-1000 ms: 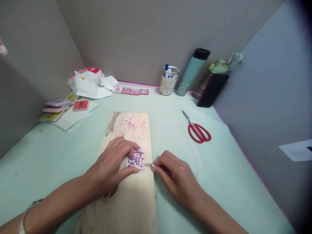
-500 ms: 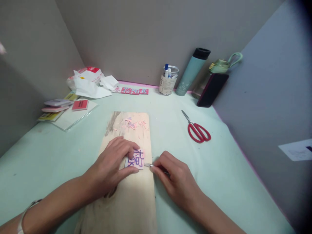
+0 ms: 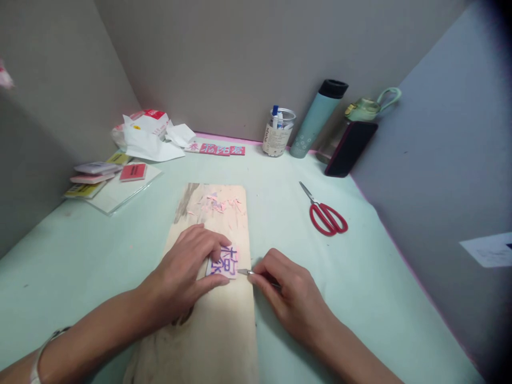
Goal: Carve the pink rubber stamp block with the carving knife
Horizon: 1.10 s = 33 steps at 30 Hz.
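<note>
On the wooden board [image 3: 224,336] lies a small pale pink carving block [image 3: 228,265] marked with a purple character. My left hand [image 3: 186,264] grips it, thumb along the near edge and fingers bent over its left and far side. A craft knife [image 3: 245,272] is pinched in my right hand [image 3: 290,290], with most of its handle hidden by the fingers. Its blade points left, at the block's right edge; whether it touches I cannot tell. Pink and purple shavings [image 3: 218,204] are scattered over the board's far end.
Red-handled scissors [image 3: 326,216] lie right of the board. Along the back stand a jar of pens [image 3: 277,136], a blue tumbler [image 3: 318,120], a green bottle [image 3: 362,109] and a phone [image 3: 352,149]. Pink carved blocks [image 3: 222,149], tissues [image 3: 146,136] and stacked packets [image 3: 94,176] sit back left.
The whole view has shifted very slightly. Both hands keep their grip on the block and the knife, and the blade stays by the block's right edge.
</note>
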Tool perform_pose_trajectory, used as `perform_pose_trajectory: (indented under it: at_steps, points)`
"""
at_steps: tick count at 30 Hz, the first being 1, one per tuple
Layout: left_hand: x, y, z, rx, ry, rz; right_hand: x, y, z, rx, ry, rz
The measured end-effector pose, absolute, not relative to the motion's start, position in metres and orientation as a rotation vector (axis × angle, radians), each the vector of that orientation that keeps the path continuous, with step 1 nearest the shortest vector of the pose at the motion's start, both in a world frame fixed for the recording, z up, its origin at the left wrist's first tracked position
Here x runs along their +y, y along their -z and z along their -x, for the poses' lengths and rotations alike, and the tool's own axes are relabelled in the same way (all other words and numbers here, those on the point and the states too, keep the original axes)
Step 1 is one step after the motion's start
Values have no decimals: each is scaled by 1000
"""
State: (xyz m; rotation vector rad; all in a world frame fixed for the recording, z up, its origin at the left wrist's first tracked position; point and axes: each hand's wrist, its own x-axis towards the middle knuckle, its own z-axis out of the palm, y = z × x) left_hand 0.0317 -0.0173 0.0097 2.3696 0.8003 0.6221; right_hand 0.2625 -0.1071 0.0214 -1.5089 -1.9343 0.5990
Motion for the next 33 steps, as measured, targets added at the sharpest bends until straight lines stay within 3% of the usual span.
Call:
perform_pose_trajectory:
  at_steps: [33]
  points:
    - [-19,-13,-32,813,-623,-2360,-104,-14,-257,-1987,-358,1500]
